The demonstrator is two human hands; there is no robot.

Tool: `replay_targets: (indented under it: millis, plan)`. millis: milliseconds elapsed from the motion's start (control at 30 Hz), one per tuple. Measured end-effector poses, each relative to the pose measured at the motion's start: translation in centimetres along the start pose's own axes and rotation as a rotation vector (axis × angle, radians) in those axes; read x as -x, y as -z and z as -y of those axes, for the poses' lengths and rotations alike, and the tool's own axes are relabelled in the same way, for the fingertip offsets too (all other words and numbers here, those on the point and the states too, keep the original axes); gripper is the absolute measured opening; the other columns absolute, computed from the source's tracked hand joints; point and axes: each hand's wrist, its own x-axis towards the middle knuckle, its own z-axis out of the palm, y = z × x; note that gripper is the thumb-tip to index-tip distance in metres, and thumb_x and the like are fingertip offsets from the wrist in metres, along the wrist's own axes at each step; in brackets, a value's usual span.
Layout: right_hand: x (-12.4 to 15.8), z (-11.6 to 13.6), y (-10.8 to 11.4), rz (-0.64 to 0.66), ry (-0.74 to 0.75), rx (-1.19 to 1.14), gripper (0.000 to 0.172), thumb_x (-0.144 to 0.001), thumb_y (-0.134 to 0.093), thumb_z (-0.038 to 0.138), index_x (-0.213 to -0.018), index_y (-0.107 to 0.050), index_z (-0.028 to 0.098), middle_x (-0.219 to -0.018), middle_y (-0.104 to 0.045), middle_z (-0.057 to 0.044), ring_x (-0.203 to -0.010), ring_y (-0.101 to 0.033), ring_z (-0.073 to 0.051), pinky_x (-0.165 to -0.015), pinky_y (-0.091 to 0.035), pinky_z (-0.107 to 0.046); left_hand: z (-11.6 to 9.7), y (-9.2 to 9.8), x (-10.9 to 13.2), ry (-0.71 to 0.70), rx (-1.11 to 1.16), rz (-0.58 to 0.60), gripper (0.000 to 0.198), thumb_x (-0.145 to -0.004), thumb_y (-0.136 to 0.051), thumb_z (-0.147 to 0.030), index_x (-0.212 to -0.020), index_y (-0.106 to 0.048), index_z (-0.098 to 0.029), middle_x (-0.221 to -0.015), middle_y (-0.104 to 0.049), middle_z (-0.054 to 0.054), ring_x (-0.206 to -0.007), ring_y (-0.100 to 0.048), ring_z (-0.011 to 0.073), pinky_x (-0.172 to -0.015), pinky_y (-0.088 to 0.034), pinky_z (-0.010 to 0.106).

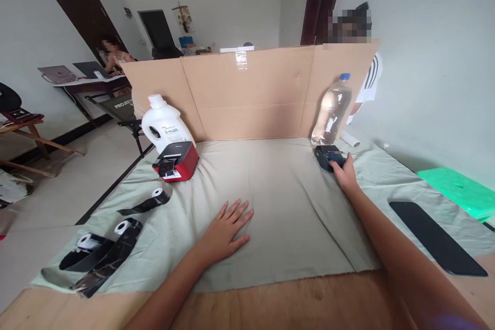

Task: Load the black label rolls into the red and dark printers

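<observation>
My left hand (228,229) lies flat on the pale green cloth (266,180), fingers spread, with nothing in it. My right hand (347,174) reaches forward and grips the near right side of a small black boxy device (327,157), thumb at its front edge; the other fingers are mostly hidden. Close behind the device, a clear plastic bottle (333,113) with a blue cap leans against the cardboard. Across the cloth on the left sits a red and black label printer (178,161) with black label strip at its front. Several rolls of black labels (129,227), partly unwound, lie nearer.
An upright cardboard panel (249,95) spans the cloth's back edge. A white jug (166,121) stands behind the printer. At right are a dark phone-like slab (436,237), a white paper tube (350,138) and a green stool (458,191). One person is behind the panel; another sits far left.
</observation>
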Motion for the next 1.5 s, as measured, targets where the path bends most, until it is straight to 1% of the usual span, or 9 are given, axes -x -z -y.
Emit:
replay_targets:
  millis: [167, 333, 467, 533, 667, 833, 933, 1100, 1500]
  plan:
    - [0.6, -0.6, -0.8, 0.089, -0.069, -0.012, 0.108, -0.064, -0.069, 0.035, -0.155, -0.019, 0.004, -0.155, -0.034, -0.027, -0.146, -0.033, -0.038, -0.118, -0.031, -0.049, -0.3, 0.3, -0.1, 0.018, -0.013, -0.007, 0.064, -0.101, -0.032, -0.059, -0.16, -0.02, -0.036, -0.168, -0.016, 0.0, -0.156, -0.014, 0.0265, -0.126, -0.012, 0.053]
    - [0.2, 0.8, -0.6, 0.099, -0.158, 0.141, 0.126, -0.057, -0.08, 0.053, -0.154, -0.018, 0.002, -0.152, -0.035, -0.031, -0.144, -0.031, -0.045, -0.119, -0.028, -0.051, -0.5, 0.4, 0.1, 0.022, -0.01, 0.004, 0.064, -0.101, -0.033, -0.059, -0.159, -0.021, -0.036, -0.169, -0.015, -0.001, -0.156, -0.013, 0.0258, -0.126, -0.011, 0.052]
    - [0.0, 1.6, -0.3, 0.054, -0.158, 0.254, 0.102, -0.055, -0.08, 0.059, -0.134, -0.045, 0.005, -0.137, -0.051, -0.031, -0.133, -0.045, -0.045, -0.109, -0.037, -0.054, -0.4, 0.3, 0.1, 0.02, 0.0, -0.012, 0.064, -0.101, -0.034, -0.059, -0.159, -0.022, -0.036, -0.168, -0.016, 0.0, -0.156, -0.013, 0.0258, -0.126, -0.012, 0.052]
    - [1.1, 2.6, -0.2, 0.019, -0.144, 0.274, 0.094, -0.053, -0.081, 0.059, -0.126, -0.049, 0.008, -0.133, -0.055, -0.029, -0.128, -0.049, -0.043, -0.105, -0.041, -0.054, -0.3, 0.2, 0.1, 0.018, 0.008, -0.025, 0.064, -0.101, -0.034, -0.059, -0.159, -0.023, -0.036, -0.168, -0.017, 0.0, -0.156, -0.014, 0.0259, -0.126, -0.012, 0.052]
    - [6.4, 7.5, -1.2, 0.034, -0.062, 0.24, 0.087, -0.053, -0.081, 0.059, -0.12, -0.049, 0.013, -0.124, -0.06, -0.023, -0.121, -0.054, -0.04, -0.101, -0.043, -0.051, -0.2, 0.0, 0.0, 0.018, 0.024, -0.024, 0.064, -0.101, -0.033, -0.061, -0.159, -0.025, -0.036, -0.168, -0.018, 0.0, -0.156, -0.015, 0.0265, -0.126, -0.011, 0.052]
    - [15.4, 15.7, -5.6, 0.137, 0.004, 0.166, 0.079, -0.058, -0.079, 0.053, -0.119, -0.048, 0.015, -0.122, -0.059, -0.021, -0.12, -0.053, -0.041, -0.102, -0.04, -0.053, -0.1, -0.4, 0.3, 0.017, 0.044, -0.058, 0.063, -0.1, -0.034, -0.06, -0.158, -0.027, -0.036, -0.168, -0.019, 0.0, -0.156, -0.015, 0.0262, -0.126, -0.01, 0.052]
    - [19.2, 18.5, -8.2, 0.155, 0.01, 0.121, 0.075, -0.06, -0.079, 0.049, -0.118, -0.048, 0.014, -0.125, -0.057, -0.023, -0.122, -0.049, -0.043, -0.103, -0.037, -0.055, -0.3, -0.6, 0.7, 0.014, 0.054, -0.083, 0.063, -0.1, -0.034, -0.06, -0.158, -0.028, -0.035, -0.167, -0.021, 0.0, -0.156, -0.016, 0.0256, -0.126, -0.009, 0.051]
    - [21.7, 18.9, -10.0, 0.101, -0.022, 0.117, 0.07, -0.063, -0.076, 0.049, -0.117, -0.05, 0.013, -0.124, -0.057, -0.025, -0.119, -0.047, -0.044, -0.101, -0.036, -0.057, -0.5, -0.5, 1.1, 0.015, 0.047, -0.07, 0.064, -0.1, -0.034, -0.061, -0.157, -0.031, -0.033, -0.167, -0.022, 0.001, -0.156, -0.016, 0.0252, -0.127, -0.01, 0.052]
    - [21.6, 18.9, -9.6, 0.153, 0.081, 0.174, 0.08, -0.06, -0.082, 0.054, -0.118, -0.051, 0.008, -0.121, -0.056, -0.032, -0.123, -0.045, -0.049, -0.102, -0.032, -0.061, -0.7, -0.5, 1.0, 0.02, 0.055, -0.069, 0.063, -0.1, -0.038, -0.058, -0.157, -0.031, -0.033, -0.167, -0.023, 0.001, -0.156, -0.016, 0.0261, -0.126, -0.01, 0.053]
